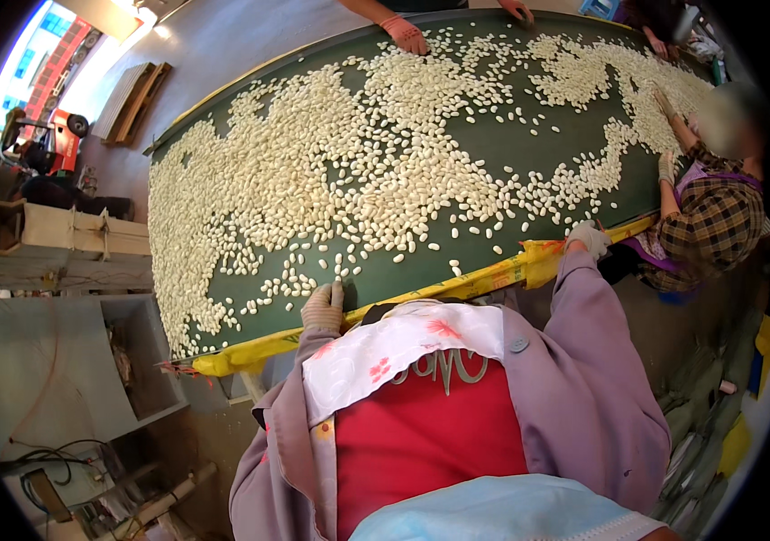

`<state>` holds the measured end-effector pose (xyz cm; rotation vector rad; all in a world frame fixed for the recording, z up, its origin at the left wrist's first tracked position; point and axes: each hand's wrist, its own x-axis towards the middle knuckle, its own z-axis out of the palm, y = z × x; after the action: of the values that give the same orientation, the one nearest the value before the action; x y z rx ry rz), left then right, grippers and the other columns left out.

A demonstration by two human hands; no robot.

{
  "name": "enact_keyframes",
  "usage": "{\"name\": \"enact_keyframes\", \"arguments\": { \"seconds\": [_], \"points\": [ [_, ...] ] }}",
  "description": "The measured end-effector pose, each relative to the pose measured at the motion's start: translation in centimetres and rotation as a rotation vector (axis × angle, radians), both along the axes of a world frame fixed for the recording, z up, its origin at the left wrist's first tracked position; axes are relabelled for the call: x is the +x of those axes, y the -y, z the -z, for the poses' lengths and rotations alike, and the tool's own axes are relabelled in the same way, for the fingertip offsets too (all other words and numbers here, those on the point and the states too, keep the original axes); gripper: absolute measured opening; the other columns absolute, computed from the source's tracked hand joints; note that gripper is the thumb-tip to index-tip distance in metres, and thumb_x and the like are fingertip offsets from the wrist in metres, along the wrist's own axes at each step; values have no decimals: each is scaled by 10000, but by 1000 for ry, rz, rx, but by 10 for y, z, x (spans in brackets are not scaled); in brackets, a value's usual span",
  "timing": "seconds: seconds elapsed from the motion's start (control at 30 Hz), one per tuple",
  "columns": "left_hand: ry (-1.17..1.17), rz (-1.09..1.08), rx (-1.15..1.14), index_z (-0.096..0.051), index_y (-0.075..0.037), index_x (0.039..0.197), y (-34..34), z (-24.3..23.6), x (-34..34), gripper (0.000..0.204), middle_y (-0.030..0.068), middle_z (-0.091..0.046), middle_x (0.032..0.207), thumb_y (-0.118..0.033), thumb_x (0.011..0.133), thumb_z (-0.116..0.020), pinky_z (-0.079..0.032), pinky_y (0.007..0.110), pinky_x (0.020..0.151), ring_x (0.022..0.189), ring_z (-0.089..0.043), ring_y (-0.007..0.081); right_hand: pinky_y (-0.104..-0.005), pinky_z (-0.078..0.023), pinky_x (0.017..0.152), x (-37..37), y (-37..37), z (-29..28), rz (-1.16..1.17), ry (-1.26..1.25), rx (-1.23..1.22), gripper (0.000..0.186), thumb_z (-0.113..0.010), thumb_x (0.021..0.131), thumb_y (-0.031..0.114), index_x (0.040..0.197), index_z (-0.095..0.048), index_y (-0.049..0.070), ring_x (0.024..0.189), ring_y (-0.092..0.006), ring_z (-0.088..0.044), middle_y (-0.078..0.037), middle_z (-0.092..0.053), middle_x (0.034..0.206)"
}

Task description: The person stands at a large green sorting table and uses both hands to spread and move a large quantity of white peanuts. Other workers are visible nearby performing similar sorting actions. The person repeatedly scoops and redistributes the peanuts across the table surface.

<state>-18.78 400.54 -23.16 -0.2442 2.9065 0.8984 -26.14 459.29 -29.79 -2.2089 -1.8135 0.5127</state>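
White beans (pixel 304 180) lie spread in thick heaps and loose scatter over a long dark green belt table (pixel 529 144). My left hand (pixel 323 308), in a pale knit glove, rests at the near edge of the belt. Its fingers stretch toward a few scattered beans, with nothing gripped. To the right, my gloved right hand (pixel 589 239) is at the table's near rim, beside the yellow wrapping (pixel 543 259). Its fingers are too small and partly hidden to tell their pose.
Across the table a co-worker's orange-gloved hand (pixel 405 34) touches the beans. At the right end a person in a checked shirt (pixel 719 221) reaches over them. Wooden pallets (pixel 132 104) and a red vehicle (pixel 67 140) stand at far left, metal equipment (pixel 51 352) at near left.
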Motion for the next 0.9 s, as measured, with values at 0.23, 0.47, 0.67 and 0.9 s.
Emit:
{"name": "enact_keyframes", "arguments": {
  "seconds": [0.23,0.47,0.67,0.9],
  "points": [
    [-329,69,24,-664,-56,957,-14,17,-15,175,156,-638,900,-219,921,-613,-483,407,813,883,-607,341,-527,-507,862,3,-30,11,21,-89,-26,719,-567,847,447,1324,-346,-43,1085,-441,-580,-311,-468,1271],
    [-85,-411,-118,-377,-129,1465,55,-21,-158,720,210,-260,1545,-336,849,-688,-272,418,1159,1402,-288,388,-525,-505,842,-2,-45,14,8,-171,-31,721,-569,839,457,1317,-342,-33,1065,-446,-583,-315,-482,1235],
    [504,-304,-301,-217,-213,1533,12,-116,-248,577,114,-135,1605,-304,1010,-442,-197,448,1203,1463,-203,271,-500,-525,840,-4,-62,7,24,-70,-18,659,-550,856,453,1291,-406,-21,1028,-428,-615,-290,-524,1207],
    [377,85,-134,-309,-266,1495,-148,-43,-265,715,96,-90,1618,-495,890,-612,-100,536,1194,1487,-52,325,-480,-550,777,-14,-73,13,-6,-70,-33,574,-545,850,429,1236,-484,9,968,-387,-646,-279,-537,1195]
  ]
}}
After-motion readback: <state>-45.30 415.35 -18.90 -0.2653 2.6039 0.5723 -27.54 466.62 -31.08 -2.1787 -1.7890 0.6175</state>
